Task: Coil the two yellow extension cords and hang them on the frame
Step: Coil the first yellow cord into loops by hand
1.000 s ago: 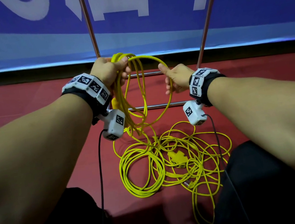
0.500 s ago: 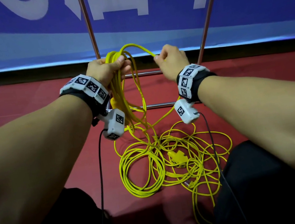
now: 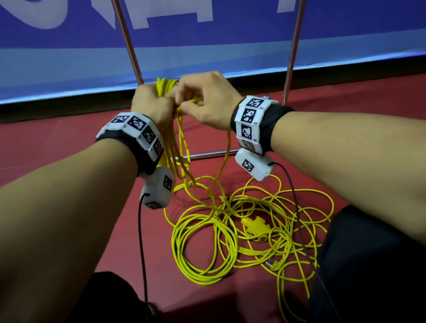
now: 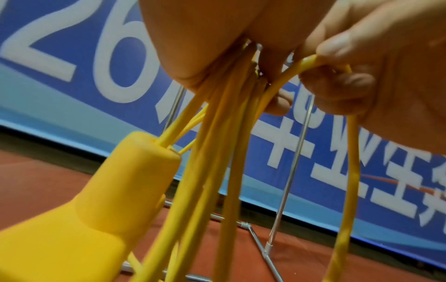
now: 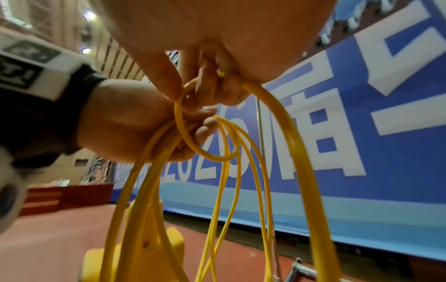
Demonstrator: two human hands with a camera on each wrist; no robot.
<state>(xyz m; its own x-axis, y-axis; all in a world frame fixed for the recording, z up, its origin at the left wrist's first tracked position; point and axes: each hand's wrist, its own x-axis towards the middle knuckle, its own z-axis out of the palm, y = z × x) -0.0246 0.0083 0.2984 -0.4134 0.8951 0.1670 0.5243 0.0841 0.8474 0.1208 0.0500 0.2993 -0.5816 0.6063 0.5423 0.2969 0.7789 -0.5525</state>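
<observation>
Banner first, blue with big white characters, filling the whole back of the scene above a red floor. In front of it stands the frame, two slim metal uprights rising off a low crossbar, and both hands are up between those uprights.

Down on the floor, between the person's knees, lies the loose cord: a sprawl of yellow loops, overlapping and tangled, with a yellow socket block sitting in the middle of the heap. One strand climbs out of that pile straight up to the hands.

Up top, the coiled cord hangs as a bundle of long yellow loops, and the left hand has it, fingers wrapped tight round the top of the bundle. The left wrist view shows the strands fanning down from that fist, with a chunky yellow plug housing dangling just beside them.

Right hand is pressed in close, touching the left, thumb and fingertips pinching a single strand that arcs over and drops away. The right wrist view catches a small loop of that strand curled at the fingers.

Both wrists wear black bands with white marker blocks.
</observation>
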